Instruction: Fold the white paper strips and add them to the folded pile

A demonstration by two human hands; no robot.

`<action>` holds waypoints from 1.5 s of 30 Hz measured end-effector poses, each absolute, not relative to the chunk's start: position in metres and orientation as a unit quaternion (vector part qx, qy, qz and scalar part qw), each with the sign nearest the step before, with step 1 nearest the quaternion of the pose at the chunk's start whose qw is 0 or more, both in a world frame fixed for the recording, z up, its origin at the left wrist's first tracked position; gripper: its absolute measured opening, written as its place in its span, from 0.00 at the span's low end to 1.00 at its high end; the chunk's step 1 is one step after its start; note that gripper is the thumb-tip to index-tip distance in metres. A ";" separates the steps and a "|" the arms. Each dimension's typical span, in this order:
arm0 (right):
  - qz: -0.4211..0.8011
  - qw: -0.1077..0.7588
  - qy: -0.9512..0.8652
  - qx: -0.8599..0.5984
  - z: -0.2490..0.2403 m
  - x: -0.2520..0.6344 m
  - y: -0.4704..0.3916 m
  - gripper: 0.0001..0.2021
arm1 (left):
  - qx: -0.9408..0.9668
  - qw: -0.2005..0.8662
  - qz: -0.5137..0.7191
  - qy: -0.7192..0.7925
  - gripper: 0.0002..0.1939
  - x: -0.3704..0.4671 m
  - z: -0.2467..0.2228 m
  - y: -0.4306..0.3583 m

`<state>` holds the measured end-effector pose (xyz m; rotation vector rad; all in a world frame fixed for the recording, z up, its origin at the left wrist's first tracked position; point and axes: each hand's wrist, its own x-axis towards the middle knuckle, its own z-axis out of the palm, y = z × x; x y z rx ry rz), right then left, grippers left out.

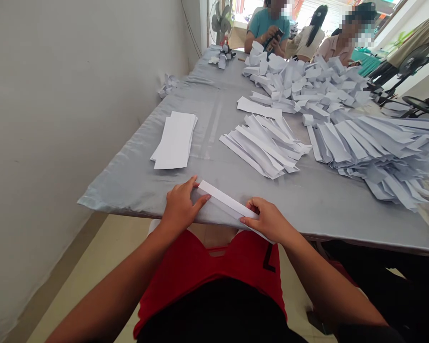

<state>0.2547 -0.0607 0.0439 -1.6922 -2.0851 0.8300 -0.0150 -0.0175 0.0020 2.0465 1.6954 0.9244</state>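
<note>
A long white paper strip [229, 201], folded lengthwise, lies at the near edge of the table between my hands. Its left end is pinched by my left hand [184, 202], thumb on top. My right hand [266, 218] grips the strip toward its right end, thumb and fingers on either side. Beyond my left hand rests a stack of flat white sheets [175, 140]. A loose pile of folded strips [266, 145] lies ahead of my right hand.
A larger pile of folded strips [372, 147] covers the right side, and a heap of folded paper pieces [300, 81] the far side. Several people sit beyond the table [136, 176]. A wall [75, 95] runs along the left.
</note>
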 end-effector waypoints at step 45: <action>0.542 0.441 -0.548 -0.459 0.017 0.224 -0.009 0.14 | 0.587 0.542 0.423 0.429 0.13 0.023 0.018 0.001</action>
